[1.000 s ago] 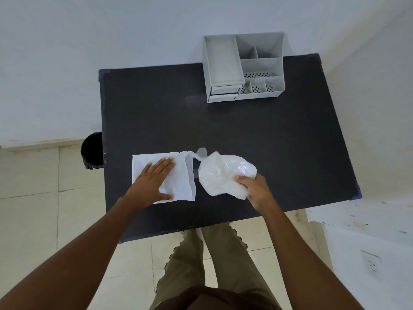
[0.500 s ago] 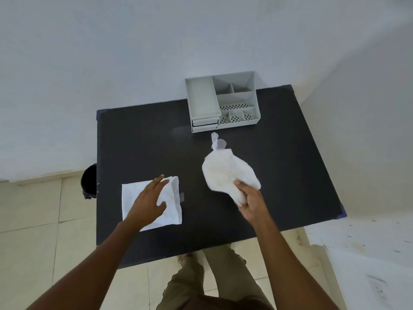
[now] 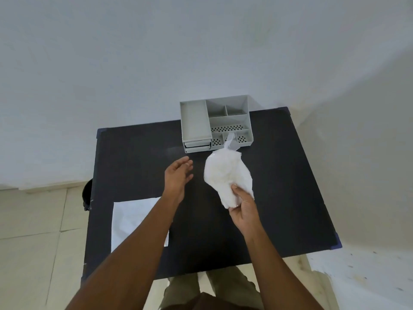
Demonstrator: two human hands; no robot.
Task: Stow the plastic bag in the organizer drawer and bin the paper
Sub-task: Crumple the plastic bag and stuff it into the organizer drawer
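Observation:
My right hand (image 3: 244,208) grips the lower end of a crumpled white plastic bag (image 3: 225,175) and holds it above the middle of the black table (image 3: 279,186). The bag's knotted tip points at the grey organizer (image 3: 215,124) at the table's far edge, whose two small drawers (image 3: 197,146) at its front left are shut. My left hand (image 3: 177,176) hovers open beside the bag, fingers apart, holding nothing. A white sheet of paper (image 3: 131,218) lies flat near the table's left front, partly hidden under my left forearm.
A black bin (image 3: 87,194) stands on the tiled floor just past the table's left edge, mostly hidden by the table. White walls close in behind and to the right. My legs show below the table's front edge.
My left hand has lifted off the paper and moved forward toward the bag. My right hand has carried the bag further toward the organizer. The view has tilted up.

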